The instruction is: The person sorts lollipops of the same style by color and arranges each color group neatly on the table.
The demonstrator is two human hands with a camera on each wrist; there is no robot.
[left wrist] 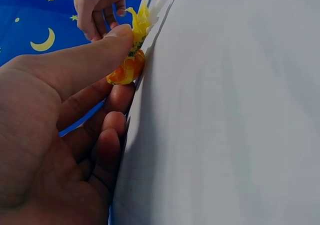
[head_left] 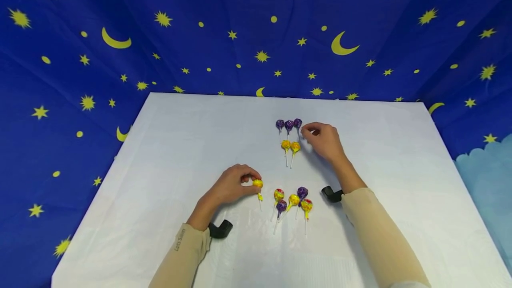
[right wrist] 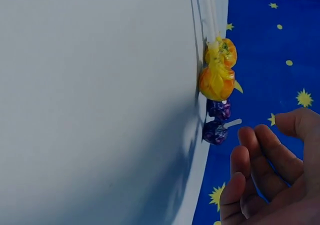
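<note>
My left hand [head_left: 230,186] pinches a yellow-wrapped lollipop [head_left: 258,183] between thumb and fingers, its stick pointing down toward the front. In the left wrist view the thumb presses on the wrapper of this lollipop [left wrist: 127,69]. Farther back, my right hand [head_left: 326,141] is beside the rightmost purple lollipop [head_left: 298,123] of a row of three. The right wrist view shows its fingers loosely bent, thumb apart, nothing between them; a purple lollipop [right wrist: 215,133] lies just beyond the fingertips. Two yellow lollipops [head_left: 295,146] lie side by side in front of the purple row.
A loose group of yellow and purple lollipops [head_left: 294,200] lies nearer the front, right of my left hand. All rest on a white table [head_left: 192,137]. A blue cloth [head_left: 224,8] with yellow stars and moons hangs behind. Black wrist mounts [head_left: 221,229] project from both sleeves.
</note>
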